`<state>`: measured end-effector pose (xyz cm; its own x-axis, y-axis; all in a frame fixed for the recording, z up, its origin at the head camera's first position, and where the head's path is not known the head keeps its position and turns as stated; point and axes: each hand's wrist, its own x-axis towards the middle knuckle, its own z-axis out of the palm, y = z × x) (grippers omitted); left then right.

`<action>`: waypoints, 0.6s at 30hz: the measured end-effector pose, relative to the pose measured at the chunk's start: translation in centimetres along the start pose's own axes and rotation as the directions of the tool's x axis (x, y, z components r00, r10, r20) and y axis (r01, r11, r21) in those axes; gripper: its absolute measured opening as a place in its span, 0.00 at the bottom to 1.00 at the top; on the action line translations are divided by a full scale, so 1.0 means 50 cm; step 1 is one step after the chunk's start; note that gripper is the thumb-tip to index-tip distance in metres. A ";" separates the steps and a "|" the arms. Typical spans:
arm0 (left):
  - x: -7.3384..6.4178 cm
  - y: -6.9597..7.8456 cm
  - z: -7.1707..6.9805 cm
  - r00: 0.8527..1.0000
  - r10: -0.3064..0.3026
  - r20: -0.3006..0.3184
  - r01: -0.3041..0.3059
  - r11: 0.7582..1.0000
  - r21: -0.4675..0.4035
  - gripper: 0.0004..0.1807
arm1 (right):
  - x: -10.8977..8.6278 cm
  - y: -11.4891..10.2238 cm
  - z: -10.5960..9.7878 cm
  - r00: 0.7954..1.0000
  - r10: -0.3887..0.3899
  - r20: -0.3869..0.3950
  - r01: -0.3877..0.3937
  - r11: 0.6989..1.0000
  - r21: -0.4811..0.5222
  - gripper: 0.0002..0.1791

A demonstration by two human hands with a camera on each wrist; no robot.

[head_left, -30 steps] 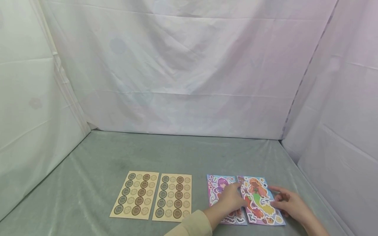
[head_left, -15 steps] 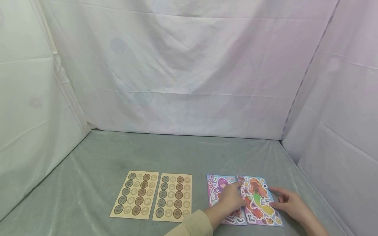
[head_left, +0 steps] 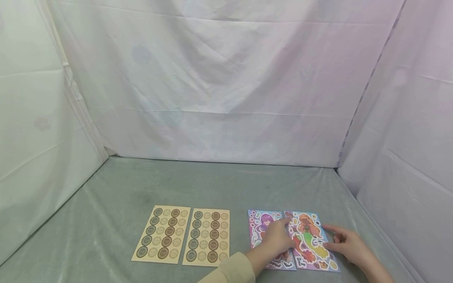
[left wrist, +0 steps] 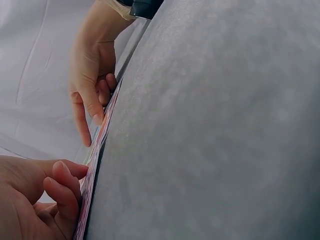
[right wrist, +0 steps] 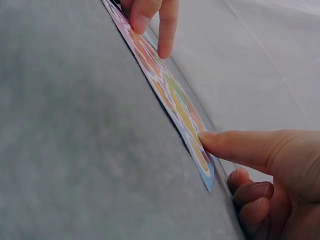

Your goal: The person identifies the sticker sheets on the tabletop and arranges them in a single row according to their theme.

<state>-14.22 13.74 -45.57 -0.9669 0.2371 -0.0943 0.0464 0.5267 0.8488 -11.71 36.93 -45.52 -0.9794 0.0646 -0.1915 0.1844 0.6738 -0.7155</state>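
In the head view a mermaid sticker sheet with orange hair and a green-yellow tail (head_left: 307, 238) lies flat on the grey cloth. My left hand (head_left: 277, 238) reaches over a purple-haired sticker sheet (head_left: 264, 220), partly hiding it, with thumb and forefinger at the orange-haired sheet's left edge. At that sheet's right edge is my right hand (head_left: 348, 245); its forefinger and thumb stretch to the border while the other fingers curl underneath. The right wrist view shows the thumb (right wrist: 235, 146) touching the sheet's printed face.
Left of the hands lie two cream sheets of round stickers, an outer sheet (head_left: 161, 234) and an inner sheet (head_left: 207, 236). Grey cloth (head_left: 212, 181) covers the table. White curtains (head_left: 226, 86) hang behind and at both sides.
The orange-haired sheet's lower right corner has shifted slightly left, along with the right thumb. My left hand and the cream sheets stay in place.
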 end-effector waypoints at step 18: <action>-0.004 0.002 -0.008 0.996 -0.037 0.086 0.045 0.995 -0.090 0.39 | 0.005 0.003 -0.007 0.999 0.047 0.022 -0.047 0.999 -0.024 0.42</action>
<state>-14.12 13.44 -45.25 -0.9427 0.2869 -0.1702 -0.0198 0.4611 0.8871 -11.95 37.30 -45.41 -0.9675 0.0800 -0.2399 0.2278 0.6877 -0.6894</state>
